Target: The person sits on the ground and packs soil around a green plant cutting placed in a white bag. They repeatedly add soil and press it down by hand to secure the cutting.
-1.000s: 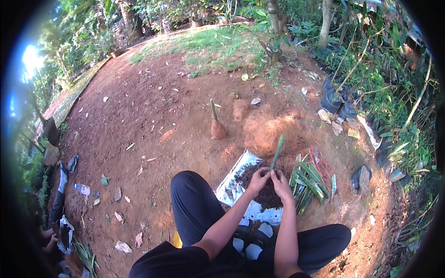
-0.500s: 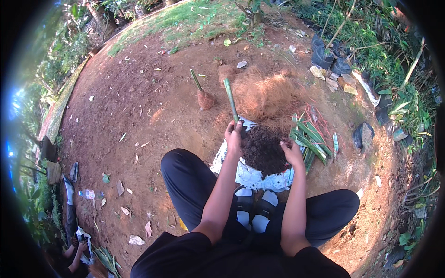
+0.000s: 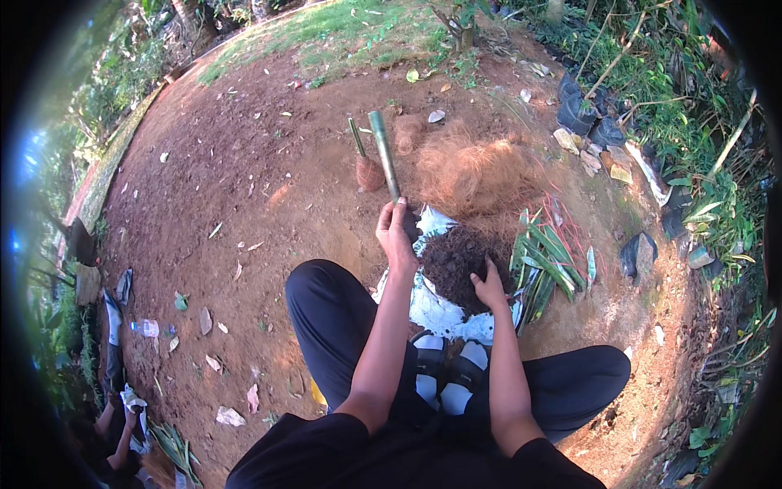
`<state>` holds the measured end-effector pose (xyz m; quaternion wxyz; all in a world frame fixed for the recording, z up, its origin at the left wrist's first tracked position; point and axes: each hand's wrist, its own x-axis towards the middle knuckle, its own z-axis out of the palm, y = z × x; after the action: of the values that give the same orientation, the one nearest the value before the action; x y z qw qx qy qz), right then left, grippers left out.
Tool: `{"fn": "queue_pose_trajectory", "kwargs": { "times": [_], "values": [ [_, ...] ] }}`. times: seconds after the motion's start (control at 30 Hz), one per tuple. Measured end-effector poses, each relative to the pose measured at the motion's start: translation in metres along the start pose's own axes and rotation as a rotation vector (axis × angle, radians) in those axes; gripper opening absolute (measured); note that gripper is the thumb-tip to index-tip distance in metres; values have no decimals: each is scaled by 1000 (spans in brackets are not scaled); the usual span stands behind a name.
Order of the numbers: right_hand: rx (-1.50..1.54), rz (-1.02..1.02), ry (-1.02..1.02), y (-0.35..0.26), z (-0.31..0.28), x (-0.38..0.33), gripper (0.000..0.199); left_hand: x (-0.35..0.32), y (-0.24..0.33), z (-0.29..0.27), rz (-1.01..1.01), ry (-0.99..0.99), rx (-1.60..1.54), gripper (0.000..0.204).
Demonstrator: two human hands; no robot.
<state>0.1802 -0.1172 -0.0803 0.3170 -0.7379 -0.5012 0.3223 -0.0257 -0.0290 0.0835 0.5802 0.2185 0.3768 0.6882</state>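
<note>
Over on the far left edge there's another person's arm [image 3: 122, 424] low near some litter and cut leaves, well away from the work, so ignore that.

The left hand [image 3: 396, 236] is closed around the bottom end of a green stem cutting [image 3: 383, 155], holding it up in the air, tilted a little, above the bare red dirt ground [image 3: 244, 204]. Just behind it a second cutting already stands in a ball of brown fibre [image 3: 368, 167], with a big loose heap of coconut fibre [image 3: 472, 167] beside it.

If I were doing this bit, I'd keep the grip low on the stem like it is, so the cut end stays free to go into the soil, and not squeeze hard enough to bruise it.

The dark soil pile [image 3: 456, 261] sits on a white plastic sheet [image 3: 436, 314] right in front of the person's sandalled feet. The right hand [image 3: 490, 287] is resting on the near edge of that pile, fingers curled down into it; can't really tell if it's holding a scoop or just pressing. I'd grab a firm, slightly packed handful so it clings round the stem base instead of crumbling off, and work over the sheet so spills stay on it.

To the right, touching the sheet, lies a bundle of long green leaves [image 3: 546, 261], close enough to reach without shifting.
</note>
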Motion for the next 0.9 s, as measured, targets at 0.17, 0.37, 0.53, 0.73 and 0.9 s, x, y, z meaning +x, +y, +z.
{"fn": "queue_pose_trajectory", "kwargs": {
  "times": [0.17, 0.37, 0.53, 0.73, 0.9],
  "values": [
    [-65, -84, 45, -4, 13, -11, 75, -1, 24, 6, 41, 81, 39, 19],
    [42, -18, 63, 3, 14, 1, 54, -5, 30, 6, 31, 64, 31, 19],
    [-152, -34, 103, 2, 19, 1, 44, -4, 26, 8, 49, 78, 32, 19],
    [-48, -77, 86, -7, 8, -7, 30, -2, 28, 5, 43, 76, 20, 19],
    [-25, -113, 142, -8, 4, -21, 23, 1, 32, 3, 80, 104, 38, 19]
  ]
}}
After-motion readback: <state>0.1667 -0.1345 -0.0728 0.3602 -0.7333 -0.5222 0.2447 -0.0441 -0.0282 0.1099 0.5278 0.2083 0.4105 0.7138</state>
